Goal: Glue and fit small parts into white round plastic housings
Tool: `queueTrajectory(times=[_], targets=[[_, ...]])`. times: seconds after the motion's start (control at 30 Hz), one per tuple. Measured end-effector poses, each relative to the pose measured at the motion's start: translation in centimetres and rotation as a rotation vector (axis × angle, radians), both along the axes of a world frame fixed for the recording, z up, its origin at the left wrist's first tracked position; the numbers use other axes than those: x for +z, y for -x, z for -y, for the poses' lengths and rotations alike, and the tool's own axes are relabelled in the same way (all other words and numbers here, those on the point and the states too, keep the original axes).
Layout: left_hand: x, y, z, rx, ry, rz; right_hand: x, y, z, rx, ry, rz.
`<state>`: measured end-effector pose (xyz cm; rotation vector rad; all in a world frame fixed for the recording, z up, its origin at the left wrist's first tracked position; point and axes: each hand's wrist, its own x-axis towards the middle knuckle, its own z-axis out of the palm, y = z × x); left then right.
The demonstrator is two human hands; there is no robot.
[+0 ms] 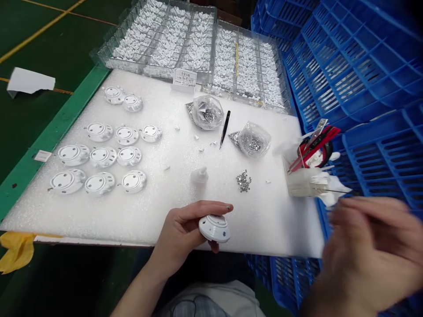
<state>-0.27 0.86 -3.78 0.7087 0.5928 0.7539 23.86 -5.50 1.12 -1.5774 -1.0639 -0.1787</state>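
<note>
At the far left, a yellow cloth hangs by the corner of the white foam sheet. On the sheet, eleven round white pieces lie in loose rows. Behind them stands a clear compartmented tray, its columns heaped with small white parts; a handwritten card leans at its front.

At the near edge, the left hand grasps another round white piece, fingers above and below it, raised over the edge of the sheet. Just beyond stands a small translucent bottle; its contents cannot be made out.

Farther back, an open plastic bag holds small metal bits, and black tweezers lie beside it. To the right come a loose pile of metal bits and a second bag, also holding metal bits. Behind these, a second clear tray carries more white parts and a yellow strip.

Near the right edge, a translucent holder contains a red-handled tool and crumpled white material. The right hand is blurred nearby, fingers bent; whether they grip anything I cannot tell. Blue crates stack beyond.
</note>
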Motion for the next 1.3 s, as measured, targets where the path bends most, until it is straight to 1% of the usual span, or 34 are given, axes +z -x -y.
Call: queueTrajectory(times=[0.07,0.13,0.2,0.27,0.4,0.57,0.63,0.83,0.93,1.07,1.17,1.3], targets=[[0.1,0.0,0.0,0.001,0.007,-0.007,-0.2,2.9,-0.5,0.312,0.154,-0.126],[0.2,0.0,0.1,-0.002,0.015,-0.011,-0.7,4.8,-1.2,0.53,0.287,-0.215],[0.3,0.0,0.1,-0.006,0.021,-0.012,-1.2,5.8,-1.9,0.636,0.343,-0.266],[0.3,0.0,0.1,-0.007,0.028,-0.013,-1.6,6.0,-2.3,0.684,0.357,-0.287],[0.2,0.0,0.1,0.001,0.036,-0.008,-1.9,5.9,-2.6,0.708,0.367,-0.253],[0.1,0.0,0.2,-0.003,0.021,0.006,-2.1,6.1,-2.5,0.696,0.315,-0.168],[0.1,0.0,0.3,0.003,0.002,0.006,-2.4,6.2,-2.5,0.699,0.305,-0.219],[0.3,-0.3,0.3,0.028,-0.067,-0.034,-3.7,6.1,-2.8,0.737,0.315,-0.464],[0.4,-0.5,0.2,0.024,-0.098,-0.062,-4.1,5.9,-2.9,0.766,0.277,-0.629],[0.3,-0.4,0.1,0.011,-0.099,-0.056,-4.1,5.6,-2.9,0.781,0.242,-0.849],[0.2,-0.4,0.1,0.02,-0.1,-0.069,-4.0,5.1,-2.9,0.763,0.241,-0.888],[0.0,-0.4,0.2,0.034,-0.116,-0.076,-4.0,4.6,-3.0,0.745,0.262,-0.872]])
